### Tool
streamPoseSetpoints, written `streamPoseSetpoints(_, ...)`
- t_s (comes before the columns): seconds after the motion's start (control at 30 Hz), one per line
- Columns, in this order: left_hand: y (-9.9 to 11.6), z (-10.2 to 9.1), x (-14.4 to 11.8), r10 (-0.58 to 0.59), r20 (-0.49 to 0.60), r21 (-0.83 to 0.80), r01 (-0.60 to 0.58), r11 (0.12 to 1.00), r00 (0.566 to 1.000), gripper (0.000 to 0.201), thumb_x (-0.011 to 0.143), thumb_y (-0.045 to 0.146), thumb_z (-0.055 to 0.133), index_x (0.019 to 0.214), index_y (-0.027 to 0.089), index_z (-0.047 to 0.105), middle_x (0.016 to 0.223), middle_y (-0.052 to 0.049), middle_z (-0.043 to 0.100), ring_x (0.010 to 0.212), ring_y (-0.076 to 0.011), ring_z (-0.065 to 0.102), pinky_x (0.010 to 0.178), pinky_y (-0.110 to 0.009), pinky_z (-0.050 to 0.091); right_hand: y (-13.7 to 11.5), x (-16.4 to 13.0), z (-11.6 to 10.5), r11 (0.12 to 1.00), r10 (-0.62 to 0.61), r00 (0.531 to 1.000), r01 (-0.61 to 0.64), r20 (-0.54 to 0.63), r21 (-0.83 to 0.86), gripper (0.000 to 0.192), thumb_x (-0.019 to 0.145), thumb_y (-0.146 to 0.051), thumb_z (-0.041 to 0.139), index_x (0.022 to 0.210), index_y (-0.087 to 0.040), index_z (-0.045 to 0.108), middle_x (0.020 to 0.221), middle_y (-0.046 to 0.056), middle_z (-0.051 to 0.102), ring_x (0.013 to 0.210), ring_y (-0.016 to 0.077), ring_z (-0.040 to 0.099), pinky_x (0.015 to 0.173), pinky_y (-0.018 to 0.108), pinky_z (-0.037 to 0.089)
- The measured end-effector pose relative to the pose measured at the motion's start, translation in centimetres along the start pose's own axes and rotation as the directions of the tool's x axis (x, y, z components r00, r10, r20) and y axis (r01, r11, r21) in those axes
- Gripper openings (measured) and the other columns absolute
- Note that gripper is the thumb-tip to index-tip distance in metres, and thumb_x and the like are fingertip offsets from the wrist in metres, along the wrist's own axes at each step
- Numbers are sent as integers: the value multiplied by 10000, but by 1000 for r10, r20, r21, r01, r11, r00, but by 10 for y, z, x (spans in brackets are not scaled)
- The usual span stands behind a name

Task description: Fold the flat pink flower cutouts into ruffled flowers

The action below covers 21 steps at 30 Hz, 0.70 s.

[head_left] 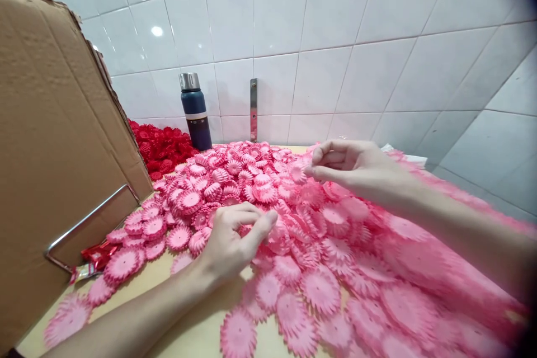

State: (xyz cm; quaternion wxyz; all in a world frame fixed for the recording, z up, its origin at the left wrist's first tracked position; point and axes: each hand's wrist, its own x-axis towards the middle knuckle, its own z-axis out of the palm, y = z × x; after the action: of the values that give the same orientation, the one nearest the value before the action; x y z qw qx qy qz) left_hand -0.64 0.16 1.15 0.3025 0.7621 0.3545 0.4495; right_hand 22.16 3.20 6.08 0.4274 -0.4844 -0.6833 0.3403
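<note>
A big heap of pink fabric flower pieces [319, 268] covers a pale wooden tabletop [197, 335]. My left hand [232, 243] rests on the heap near its middle, fingers curled, thumb and fingertips pinching at one pink piece [251, 229]. My right hand [356, 170] hovers just above the far part of the heap, its thumb and fingers pinching the edge of a pink flower piece [298, 172]. Both forearms reach in from the bottom and right.
A large cardboard sheet [54, 151] leans at the left, held by a metal wire bracket [86, 224]. Behind it lies a pile of red flower pieces [161, 145]. A dark blue flask [196, 112] stands against the white tiled wall [335, 39]. A red wrapper [94, 257] lies by the bracket.
</note>
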Motion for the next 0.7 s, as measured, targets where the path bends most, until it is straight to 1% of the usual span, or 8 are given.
streamPoseSetpoints(0.07,1,2,0,-31,-19,33,32,999,999,413,890,313,547,515,151,609,587,-32,622,570,-125,565,580,-248,430,-5,-5,9,999,-36,995,37,91,-3,271,722,-373,753,802,-191,570,796,65,685,802,228,671,747,375,548)
streamPoseSetpoints(0.13,1,2,-1,-53,-31,45,55,997,998,332,868,321,591,589,148,640,598,-28,633,568,-124,563,589,-247,437,-10,-10,18,997,-74,984,76,161,-9,196,760,-314,716,809,-188,574,808,58,677,789,211,663,729,358,552)
streamPoseSetpoints(0.2,1,2,-1,-63,-15,26,63,998,998,240,849,319,623,694,140,664,657,-34,662,609,-130,587,619,-246,455,-14,-15,27,994,-110,969,111,221,10,102,805,-240,655,825,-187,571,836,51,667,795,190,656,735,339,552)
streamPoseSetpoints(0.3,0,3,-2,-42,17,0,42,999,999,203,850,314,629,761,135,658,735,-39,680,674,-130,609,648,-232,461,-18,-22,34,989,-149,943,145,297,34,28,851,-163,569,846,-189,559,846,31,646,785,157,641,732,309,548)
streamPoseSetpoints(0.4,-3,3,-2,-27,53,7,27,1000,998,233,871,325,601,746,132,638,697,-21,644,630,-109,567,605,-214,431,-21,-28,37,983,-170,928,183,332,-10,65,857,-127,547,862,-191,557,855,18,634,780,144,625,717,293,538)
streamPoseSetpoints(0.53,-4,3,-2,-25,148,-10,26,1000,989,250,910,314,533,772,130,631,651,0,581,582,-94,503,562,-208,392,-22,-31,38,977,-181,915,210,360,-45,72,866,-127,544,897,-191,554,886,23,636,803,147,622,735,299,533)
streamPoseSetpoints(0.6,-4,2,-2,-22,168,-28,27,999,985,246,915,298,519,773,130,628,642,6,561,571,-91,484,552,-207,382,-20,-29,37,977,-181,912,209,368,-36,54,875,-144,545,904,-189,548,892,26,638,810,148,625,743,302,534)
streamPoseSetpoints(0.7,-4,1,-2,-29,180,-52,39,998,983,233,913,283,516,786,127,633,671,-5,574,593,-100,501,566,-210,396,-18,-28,35,979,-178,909,203,376,-28,16,888,-181,547,903,-185,545,883,29,641,793,149,628,719,301,533)
